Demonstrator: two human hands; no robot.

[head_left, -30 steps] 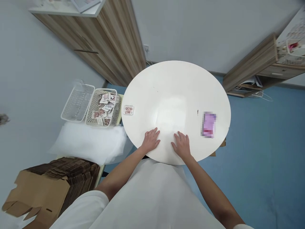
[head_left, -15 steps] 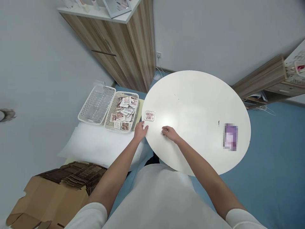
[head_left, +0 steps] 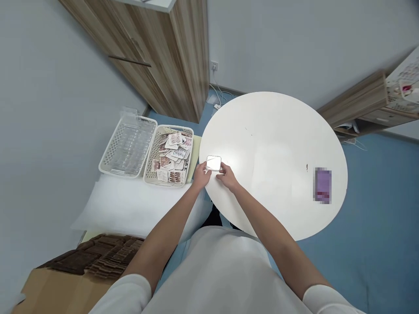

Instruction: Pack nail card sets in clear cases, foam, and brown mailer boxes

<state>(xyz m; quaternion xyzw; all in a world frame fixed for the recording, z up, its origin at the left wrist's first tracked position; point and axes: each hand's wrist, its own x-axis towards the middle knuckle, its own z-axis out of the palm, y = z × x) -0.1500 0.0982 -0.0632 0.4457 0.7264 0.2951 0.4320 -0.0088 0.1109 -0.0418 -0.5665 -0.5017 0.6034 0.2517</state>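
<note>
Near the left edge of the surface (head_left: 278,131), my left fingers (head_left: 202,167) and right fingers (head_left: 224,168) pinch the case (head_left: 214,163) from either side, neither hand nearer, its outline too square to show a long axis.

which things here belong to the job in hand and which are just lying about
In use:
small flat case, between left hand and right hand
round white table
perhaps also, though untouched, the basket of printed cards and the basket of clear plastic pieces

Apparently just lying about:
blurred purple item
brown cardboard
white sheets
</note>
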